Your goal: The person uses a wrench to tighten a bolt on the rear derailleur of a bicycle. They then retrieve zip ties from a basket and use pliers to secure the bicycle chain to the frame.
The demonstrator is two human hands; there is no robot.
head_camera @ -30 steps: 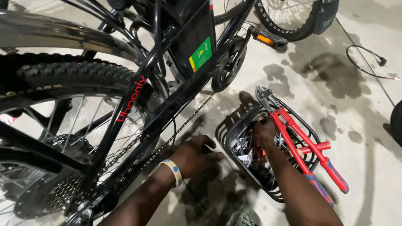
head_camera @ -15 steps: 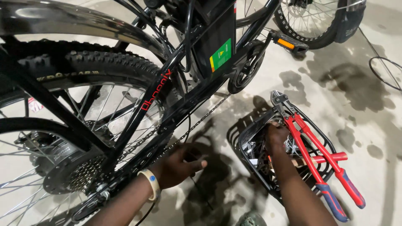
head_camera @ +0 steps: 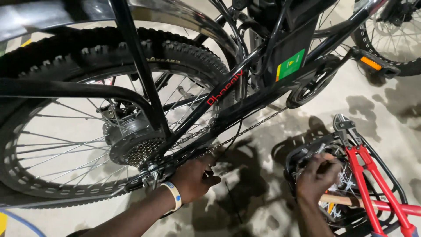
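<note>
Gripping the lower frame tube just ahead of the rear axle, left hand (head_camera: pixel 193 177) has its fingers curled round the black stay beside the chain (head_camera: pixel 245 130), a pale wristband (head_camera: pixel 174 196) on the wrist; right hand (head_camera: pixel 319 174) reaches down into the black wire basket (head_camera: pixel 386 175) on the floor, fingers bent among the tools there, though whether they have closed on any one piece cannot be told from this angle; black bicycle (head_camera: pixel 228 94) fills most of the view, its frame running from upper right down to lower left; rear wheel (head_camera: pixel 52 70) with knobby tyre takes up the left half, spokes bright against the pale floor; concrete floor (head_camera: pixel 386 105) is blotched with dark wet patches; second wheel (head_camera: pixel 394 30) sits at the top right corner, well apart from the hands; red-handled bolt cutters (head_camera: pixel 364 169) lie across the basket, jaws toward the bicycle, just beside the right hand; cassette (head_camera: pixel 142 151) and hub sit at the wheel's centre, near the left hand; green and yellow sticker (head_camera: pixel 290 65) marks the black box on the frame; pedal (head_camera: pixel 372 62) with an orange reflector sticks out at upper right; wooden handle (head_camera: pixel 340 200) pokes out beneath the right wrist, inside the basket.
</note>
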